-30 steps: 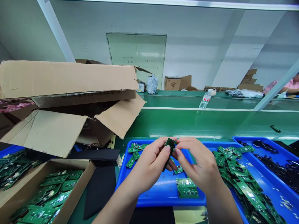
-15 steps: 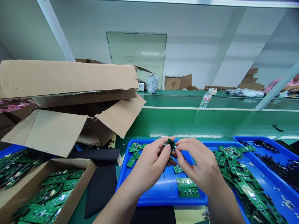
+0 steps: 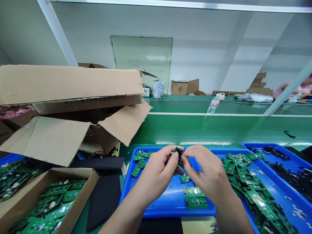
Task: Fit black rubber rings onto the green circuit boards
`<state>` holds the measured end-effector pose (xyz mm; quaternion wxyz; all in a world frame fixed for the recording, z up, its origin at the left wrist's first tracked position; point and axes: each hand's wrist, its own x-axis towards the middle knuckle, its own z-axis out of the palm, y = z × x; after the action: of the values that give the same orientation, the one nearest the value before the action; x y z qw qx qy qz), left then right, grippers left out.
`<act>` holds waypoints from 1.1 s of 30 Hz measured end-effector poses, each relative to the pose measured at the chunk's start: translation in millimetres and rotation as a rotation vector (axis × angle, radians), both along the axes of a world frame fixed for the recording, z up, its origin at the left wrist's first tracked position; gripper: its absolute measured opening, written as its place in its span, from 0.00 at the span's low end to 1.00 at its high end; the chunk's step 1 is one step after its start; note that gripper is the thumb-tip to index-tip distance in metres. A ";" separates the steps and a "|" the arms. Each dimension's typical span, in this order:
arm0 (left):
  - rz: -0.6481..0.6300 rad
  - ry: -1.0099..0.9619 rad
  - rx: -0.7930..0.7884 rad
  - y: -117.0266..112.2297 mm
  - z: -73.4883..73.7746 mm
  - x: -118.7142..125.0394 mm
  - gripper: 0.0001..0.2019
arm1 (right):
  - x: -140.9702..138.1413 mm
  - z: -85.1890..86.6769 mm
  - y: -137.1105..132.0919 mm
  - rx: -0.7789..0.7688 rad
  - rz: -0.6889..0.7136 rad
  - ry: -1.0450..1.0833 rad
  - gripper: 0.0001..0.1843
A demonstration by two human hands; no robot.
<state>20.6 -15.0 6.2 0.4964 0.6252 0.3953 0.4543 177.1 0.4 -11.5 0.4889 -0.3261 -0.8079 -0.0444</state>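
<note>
at left, a carton [image 3: 83, 199] of green boards [image 3: 57, 213]; then the left hand [image 3: 159, 172], pinching a dark-green board [image 3: 179, 150] above a blue tray [image 3: 165, 204]; then the right hand [image 3: 211, 175] at that board's edge, impossible to tell whether pinching; far right, black parts [image 3: 293, 175].

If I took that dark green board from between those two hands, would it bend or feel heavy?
The board would probably feel light, being small enough for the left hand to cover much of it. It is likely stiff rather than floppy, since the part that shows looks flat, with no sag.
</note>
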 end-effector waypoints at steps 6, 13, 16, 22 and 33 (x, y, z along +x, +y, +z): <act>0.015 0.037 0.031 1.6 -1.5 1.3 0.12 | -0.7 -2.7 1.7 0.023 -0.010 0.014 0.09; 0.006 0.029 -0.001 2.7 -3.9 1.3 0.12 | -2.3 -3.4 4.1 0.070 -0.050 0.023 0.09; 0.009 0.052 0.012 3.8 -5.6 0.6 0.10 | -2.7 -3.1 4.2 0.076 -0.034 0.010 0.09; 0.044 0.143 0.076 4.4 -4.5 3.9 0.12 | -1.6 -3.5 5.6 0.053 -0.083 0.017 0.06; 0.096 0.034 0.184 0.6 -1.8 -7.1 0.14 | 7.8 -4.8 1.6 0.017 -0.112 0.359 0.08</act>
<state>13.5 -14.4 4.5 0.4076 0.6561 0.3899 0.5014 185.0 2.0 -16.3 0.6248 -0.3692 -0.6877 -0.0193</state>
